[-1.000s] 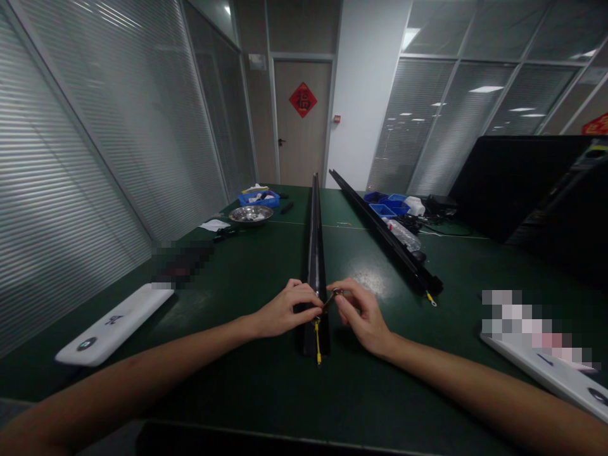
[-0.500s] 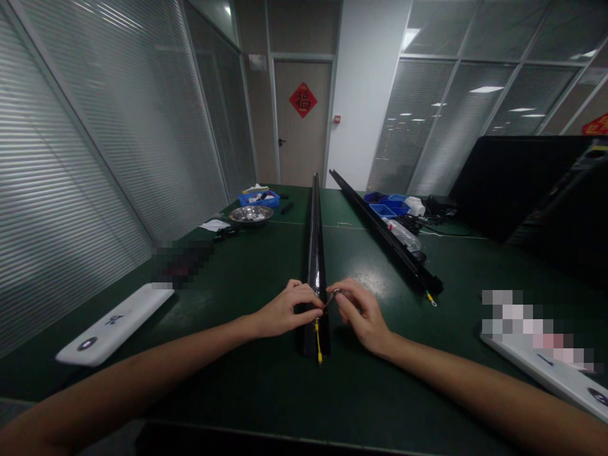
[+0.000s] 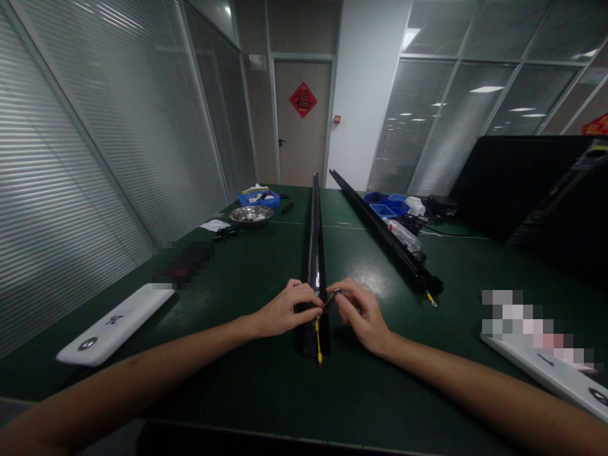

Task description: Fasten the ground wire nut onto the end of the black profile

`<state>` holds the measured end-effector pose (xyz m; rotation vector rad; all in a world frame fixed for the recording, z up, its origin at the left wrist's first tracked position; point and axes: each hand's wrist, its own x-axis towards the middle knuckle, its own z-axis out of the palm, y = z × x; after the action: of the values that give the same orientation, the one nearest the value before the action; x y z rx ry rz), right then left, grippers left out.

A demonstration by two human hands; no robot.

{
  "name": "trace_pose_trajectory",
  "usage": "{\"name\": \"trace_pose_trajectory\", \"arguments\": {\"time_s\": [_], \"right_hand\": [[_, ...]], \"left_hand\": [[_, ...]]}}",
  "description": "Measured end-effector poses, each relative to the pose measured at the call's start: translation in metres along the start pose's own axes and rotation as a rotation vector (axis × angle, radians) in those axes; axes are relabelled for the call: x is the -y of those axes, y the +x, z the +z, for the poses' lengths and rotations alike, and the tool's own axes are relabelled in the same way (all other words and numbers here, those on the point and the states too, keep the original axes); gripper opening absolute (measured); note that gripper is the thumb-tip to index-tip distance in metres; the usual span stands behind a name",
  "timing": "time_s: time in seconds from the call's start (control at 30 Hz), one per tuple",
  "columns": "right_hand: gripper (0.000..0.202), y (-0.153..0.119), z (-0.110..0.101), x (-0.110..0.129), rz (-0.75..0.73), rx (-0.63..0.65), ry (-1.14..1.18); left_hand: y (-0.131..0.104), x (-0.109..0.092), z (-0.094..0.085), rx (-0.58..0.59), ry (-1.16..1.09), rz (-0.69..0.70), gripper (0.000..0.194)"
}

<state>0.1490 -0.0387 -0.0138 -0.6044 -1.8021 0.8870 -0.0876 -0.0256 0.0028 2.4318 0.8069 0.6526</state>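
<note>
A long black rail [image 3: 315, 253] runs away from me down the middle of the table, its near end between my hands. My right hand [image 3: 363, 313] pinches one end of a small metal wrench [image 3: 330, 299], just right of the rail. The wrench slants down left toward the spot where a yellow wire [image 3: 318, 345] joins the rail. My left hand [image 3: 291, 309] lies over the rail from the left, thumb and fingers closed around the wrench's other end. Whatever else those fingertips touch is hidden. The wire hangs toward me with a terminal at its tip.
A second black rail [image 3: 389, 237] with a yellow wire lies diagonally at right. Beyond it are blue bins [image 3: 382, 211], a plastic bottle [image 3: 405, 235] and cables. A metal bowl [image 3: 251, 215] and blue basket [image 3: 259, 199] sit far left. White devices [image 3: 116, 323] flank both sides.
The wrench has turned very slightly between my fingers. Both hands, the rail and everything else stay in nearly the same place.
</note>
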Motion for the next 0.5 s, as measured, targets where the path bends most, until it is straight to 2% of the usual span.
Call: {"name": "trace_pose_trajectory", "arguments": {"time_s": [0.27, 0.33, 0.4, 0.47, 0.5], "right_hand": [[0.020, -0.001, 0.002, -0.002, -0.019, -0.002, -0.041], [0.022, -0.001, 0.001, -0.003, -0.058, -0.055, -0.107], [0.032, 0.000, 0.000, 0.002, -0.129, -0.170, -0.194], [0.042, 0.002, 0.000, 0.016, -0.244, -0.265, -0.275], [0.045, 0.002, 0.001, 0.026, -0.320, -0.273, -0.318]], "left_hand": [[0.001, 0.001, 0.000, 0.009, 0.002, -0.002, 0.021], [0.001, 0.002, 0.001, -0.001, 0.010, 0.000, 0.019], [0.000, 0.004, 0.002, -0.012, 0.014, -0.001, 0.017], [0.000, 0.004, 0.003, -0.021, 0.011, -0.004, 0.013], [0.001, 0.005, 0.003, -0.024, 0.005, -0.002, 0.013]]}}
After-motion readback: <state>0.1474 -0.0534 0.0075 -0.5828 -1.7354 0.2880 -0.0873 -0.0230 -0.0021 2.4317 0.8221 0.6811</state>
